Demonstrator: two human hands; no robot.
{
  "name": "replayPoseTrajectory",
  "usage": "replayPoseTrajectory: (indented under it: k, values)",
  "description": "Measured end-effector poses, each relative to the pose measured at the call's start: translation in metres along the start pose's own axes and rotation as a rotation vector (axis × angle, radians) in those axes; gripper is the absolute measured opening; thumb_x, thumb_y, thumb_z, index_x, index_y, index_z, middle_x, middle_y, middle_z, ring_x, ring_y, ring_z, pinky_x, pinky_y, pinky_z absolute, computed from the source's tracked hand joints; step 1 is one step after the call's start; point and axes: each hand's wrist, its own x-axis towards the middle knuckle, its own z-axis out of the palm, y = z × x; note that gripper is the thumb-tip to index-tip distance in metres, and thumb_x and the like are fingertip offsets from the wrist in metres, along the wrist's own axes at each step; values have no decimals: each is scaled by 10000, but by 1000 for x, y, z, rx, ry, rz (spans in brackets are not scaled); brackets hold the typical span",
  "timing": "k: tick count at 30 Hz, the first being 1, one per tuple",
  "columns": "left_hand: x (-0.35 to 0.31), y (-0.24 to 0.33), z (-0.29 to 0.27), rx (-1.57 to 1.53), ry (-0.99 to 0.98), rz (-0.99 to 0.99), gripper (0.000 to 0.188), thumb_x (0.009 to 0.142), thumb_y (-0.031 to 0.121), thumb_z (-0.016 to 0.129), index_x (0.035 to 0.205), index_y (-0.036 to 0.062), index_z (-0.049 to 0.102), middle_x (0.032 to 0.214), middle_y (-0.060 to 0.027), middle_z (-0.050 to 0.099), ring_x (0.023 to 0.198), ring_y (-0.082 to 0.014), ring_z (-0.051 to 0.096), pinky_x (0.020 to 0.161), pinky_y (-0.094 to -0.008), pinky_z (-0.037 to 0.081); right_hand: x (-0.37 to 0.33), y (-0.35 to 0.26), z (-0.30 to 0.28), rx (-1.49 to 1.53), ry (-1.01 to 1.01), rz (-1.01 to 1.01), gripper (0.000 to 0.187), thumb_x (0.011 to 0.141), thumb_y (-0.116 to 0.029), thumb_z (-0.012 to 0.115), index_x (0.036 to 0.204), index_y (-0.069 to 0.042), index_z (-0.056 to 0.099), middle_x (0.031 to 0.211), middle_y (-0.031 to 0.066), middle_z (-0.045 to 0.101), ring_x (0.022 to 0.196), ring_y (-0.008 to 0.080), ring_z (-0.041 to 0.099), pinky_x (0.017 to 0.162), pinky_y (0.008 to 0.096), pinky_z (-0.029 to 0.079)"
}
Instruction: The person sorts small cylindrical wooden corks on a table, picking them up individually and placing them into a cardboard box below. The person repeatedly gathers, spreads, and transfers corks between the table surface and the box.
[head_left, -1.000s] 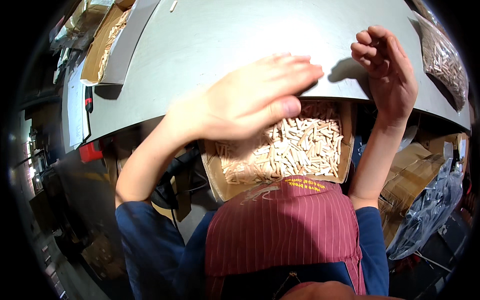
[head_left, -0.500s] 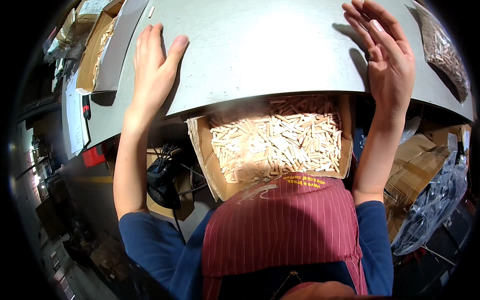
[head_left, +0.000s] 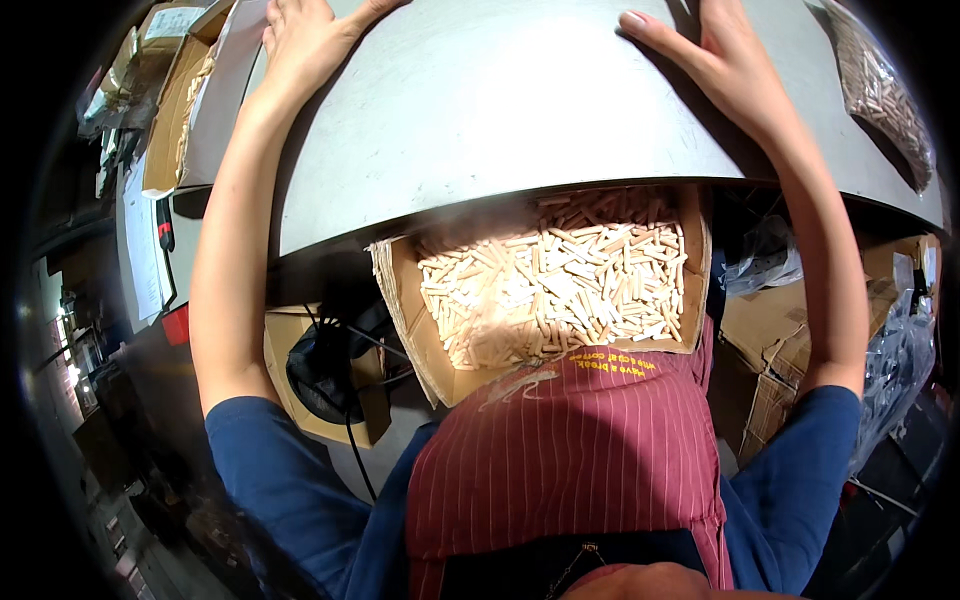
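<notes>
My left hand [head_left: 308, 42] reaches over the grey tabletop [head_left: 480, 120] at the far left, thumb spread away from the fingers, with nothing seen in it. Its fingertips lie partly beyond the upper edge. On the right, my right hand [head_left: 722, 58] is over the tabletop too, its thumb pointing left; the other fingers run out of the picture. Between my forearms, against my maroon striped apron and partly under the table's near edge, sits a cardboard box [head_left: 402, 310]. Many short wooden dowels [head_left: 560, 280] fill it in a loose heap.
At the left edge of the table stands a long carton [head_left: 215, 125] with more dowels. A clear bag of dowels [head_left: 880, 100] lies at the far right. Paper sheets [head_left: 143, 245] and a red-and-black tool [head_left: 165, 225] are at the left. Cardboard boxes [head_left: 770, 330] and plastic wrap stand below right.
Both hands have moved farther away across the tabletop. The right hand has turned, its thumb now pointing left. The small dowel near the left hand is no longer seen; the box stays put.
</notes>
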Motion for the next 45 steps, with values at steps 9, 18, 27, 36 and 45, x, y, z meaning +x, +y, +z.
replayPoseTrajectory:
  k: [9,18,27,36,45]
  values:
    - [65,5,17,-138,-65,82,539,994,490,640,1241,26,756,1328,-151,723,1298,-306,617,1149,-384,427,130,68,25,56,37,12,1193,881,-575,765,1669,6,84,1694,307,172,1582,386,217,1293,449,224]
    - [114,20,38,-166,-43,365,689,1045,539,536,1480,6,563,1565,-187,528,1484,-304,448,1251,-375,301,213,89,51,44,-30,56,1185,907,-701,654,1677,-5,84,1717,295,122,1599,363,182,1296,439,213]
    - [124,30,51,7,-84,409,909,1028,720,394,1619,29,373,1690,-208,332,1592,-333,262,1307,-416,188,250,95,57,-103,-68,-122,1049,969,-733,570,1664,-21,237,1651,250,365,1399,302,520,1119,443,461]
    - [60,50,9,123,-125,541,824,1021,675,441,1589,77,442,1613,-189,466,1481,-349,448,1233,-446,334,160,3,32,286,-364,90,685,1058,-470,633,1540,-17,456,1269,163,649,738,102,596,669,254,540]
    - [-10,55,0,136,163,596,766,992,618,534,1475,22,559,1435,-242,611,1320,-385,574,1142,-484,420,114,13,47,145,-440,-177,673,1057,-381,652,1606,-86,396,1538,150,455,1417,281,455,1172,393,401]
